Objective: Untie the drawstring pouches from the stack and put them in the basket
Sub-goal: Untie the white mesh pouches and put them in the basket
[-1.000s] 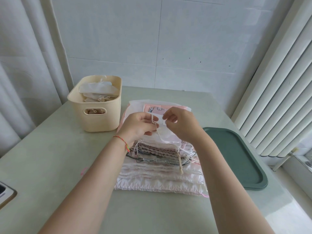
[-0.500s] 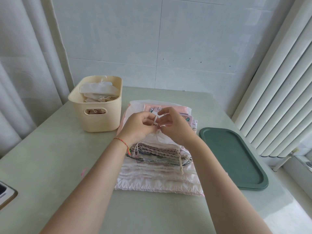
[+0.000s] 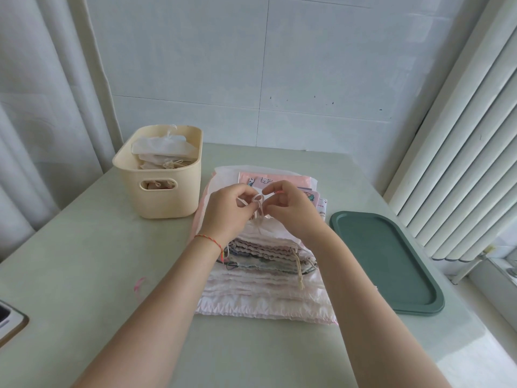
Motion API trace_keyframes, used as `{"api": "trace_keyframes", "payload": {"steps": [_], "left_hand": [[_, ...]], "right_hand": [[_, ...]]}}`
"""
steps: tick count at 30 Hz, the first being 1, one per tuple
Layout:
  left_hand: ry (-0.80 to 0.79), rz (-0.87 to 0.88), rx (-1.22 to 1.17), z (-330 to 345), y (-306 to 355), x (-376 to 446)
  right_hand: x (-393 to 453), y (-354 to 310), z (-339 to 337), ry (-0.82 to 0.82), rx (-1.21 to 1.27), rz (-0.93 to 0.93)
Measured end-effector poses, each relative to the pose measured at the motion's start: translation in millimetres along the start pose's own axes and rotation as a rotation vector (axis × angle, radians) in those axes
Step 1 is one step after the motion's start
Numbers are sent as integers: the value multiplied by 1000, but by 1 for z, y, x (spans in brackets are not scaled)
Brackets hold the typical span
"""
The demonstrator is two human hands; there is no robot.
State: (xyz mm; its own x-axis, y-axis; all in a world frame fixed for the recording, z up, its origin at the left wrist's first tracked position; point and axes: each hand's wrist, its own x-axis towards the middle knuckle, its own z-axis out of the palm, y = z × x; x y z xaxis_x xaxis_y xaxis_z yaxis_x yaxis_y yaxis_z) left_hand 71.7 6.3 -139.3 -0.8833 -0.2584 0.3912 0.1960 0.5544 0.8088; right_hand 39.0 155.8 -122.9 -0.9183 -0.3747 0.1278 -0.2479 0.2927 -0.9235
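A stack of drawstring pouches (image 3: 263,287), pale pink, white and patterned, lies on the table in front of me. Above its far half, my left hand (image 3: 228,212) and my right hand (image 3: 291,211) meet, each pinching the pale drawstring (image 3: 258,201) of the top white pouch (image 3: 272,233). The string forms a small loop between my fingertips. The cream basket (image 3: 159,175) stands to the left of the stack and holds several pouches.
A dark green tray (image 3: 389,264) lies to the right of the stack. A small pink scrap (image 3: 139,284) sits on the table at left. A device corner (image 3: 11,323) shows at the left edge. Curtain hangs left, blinds right.
My hands have come closer together and lowered slightly toward the stack, working the drawstring's loop between the fingertips. The top pouch has sunk onto the stack.
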Motion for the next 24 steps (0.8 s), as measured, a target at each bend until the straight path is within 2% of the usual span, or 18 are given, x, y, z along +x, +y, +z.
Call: {"api": "trace_keyframes", "payload": {"steps": [17, 24], "left_hand": [[-31, 51, -63, 4, -8, 0], [-67, -33, -139, 3, -9, 2]], "right_hand": [[2, 5, 1, -48, 37, 75], [0, 4, -1, -34, 93, 93]]}}
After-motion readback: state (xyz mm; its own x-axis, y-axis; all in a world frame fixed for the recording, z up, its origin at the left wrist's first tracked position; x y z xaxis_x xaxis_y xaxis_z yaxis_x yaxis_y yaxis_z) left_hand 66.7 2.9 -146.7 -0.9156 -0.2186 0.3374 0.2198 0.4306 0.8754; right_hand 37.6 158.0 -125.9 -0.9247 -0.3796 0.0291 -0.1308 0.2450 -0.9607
